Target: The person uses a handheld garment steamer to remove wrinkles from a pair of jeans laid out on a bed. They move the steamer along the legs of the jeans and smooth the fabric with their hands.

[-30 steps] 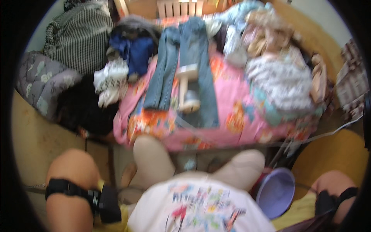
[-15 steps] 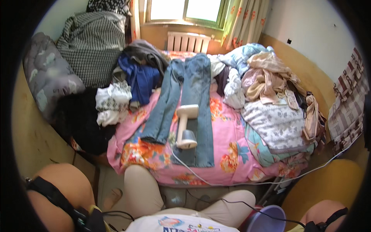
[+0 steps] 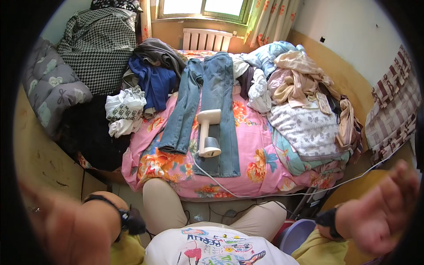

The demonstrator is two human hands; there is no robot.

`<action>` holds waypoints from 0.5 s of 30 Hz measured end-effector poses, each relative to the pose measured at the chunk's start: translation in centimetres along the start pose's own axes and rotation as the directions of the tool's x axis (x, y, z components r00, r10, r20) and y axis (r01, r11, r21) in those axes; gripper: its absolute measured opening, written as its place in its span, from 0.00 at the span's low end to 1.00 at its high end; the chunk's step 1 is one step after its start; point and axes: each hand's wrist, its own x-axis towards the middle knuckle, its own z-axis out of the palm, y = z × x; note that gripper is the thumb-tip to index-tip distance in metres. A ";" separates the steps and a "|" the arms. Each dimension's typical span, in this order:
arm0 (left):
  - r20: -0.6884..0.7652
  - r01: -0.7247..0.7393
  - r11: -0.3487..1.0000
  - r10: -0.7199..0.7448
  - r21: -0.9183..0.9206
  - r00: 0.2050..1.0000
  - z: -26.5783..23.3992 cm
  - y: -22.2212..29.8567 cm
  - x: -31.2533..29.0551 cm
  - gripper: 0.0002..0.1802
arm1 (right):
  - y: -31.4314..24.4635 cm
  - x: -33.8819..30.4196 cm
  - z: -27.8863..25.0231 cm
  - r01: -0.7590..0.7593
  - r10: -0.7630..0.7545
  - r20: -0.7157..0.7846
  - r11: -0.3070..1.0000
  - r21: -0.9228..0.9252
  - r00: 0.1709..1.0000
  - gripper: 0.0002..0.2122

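Observation:
Both my hands are raised at the sides, away from the bed, holding nothing. My left hand (image 3: 70, 225) is at the lower left, smeared by motion, with its fingers stretched out. My right hand (image 3: 380, 214) is at the lower right, palm showing and fingers loosely apart, also blurred. A black strap circles each wrist. In front of me a pair of blue jeans (image 3: 183, 119) lies lengthwise on the bed. A white handheld garment steamer (image 3: 204, 133) rests on the jeans, its white cord (image 3: 225, 189) running off to the right.
The bed's pink flowered sheet (image 3: 251, 150) has heaped clothes (image 3: 152, 81) on the left and more clothes (image 3: 298, 81) on the right, by a folded grey-white blanket (image 3: 304, 132). A purple basin (image 3: 293, 234) stands low right. A radiator (image 3: 206, 40) is under the window.
My hands have come up into view on both sides. The view has tilted slightly, so the bed sits higher and more left. The steamer and jeans lie as before.

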 end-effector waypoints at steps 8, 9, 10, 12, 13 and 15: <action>-0.009 0.867 0.491 -0.870 0.080 0.494 7.1 -13.7 -21.7 0.12 | 12.4 -14.6 4.3 -0.513 0.647 0.581 0.756 -0.406 0.494 0.05; -0.001 0.913 0.400 -0.916 0.081 0.401 8.4 -14.3 -25.2 0.13 | 13.2 -17.4 4.9 -0.538 0.690 0.591 0.712 -0.451 0.418 0.05; 0.008 0.950 0.302 -0.953 0.080 0.302 9.8 -14.5 -29.2 0.14 | 13.3 -20.2 5.5 -0.572 0.761 0.584 0.623 -0.534 0.283 0.07; 0.111 0.978 0.199 -0.975 0.070 0.190 15.2 -14.4 -36.9 0.17 | 14.7 -27.0 4.0 -0.671 0.847 0.530 0.413 -0.616 0.034 0.09; 0.109 0.963 0.235 -0.969 0.133 0.222 14.6 -13.3 -39.6 0.18 | 13.1 -27.2 7.2 -0.635 0.838 0.539 0.374 -0.676 -0.080 0.10; 0.110 0.948 0.284 -0.957 0.141 0.270 15.8 -13.7 -40.0 0.19 | 14.4 -32.9 8.0 -0.726 0.811 0.564 0.292 -0.623 -0.158 0.14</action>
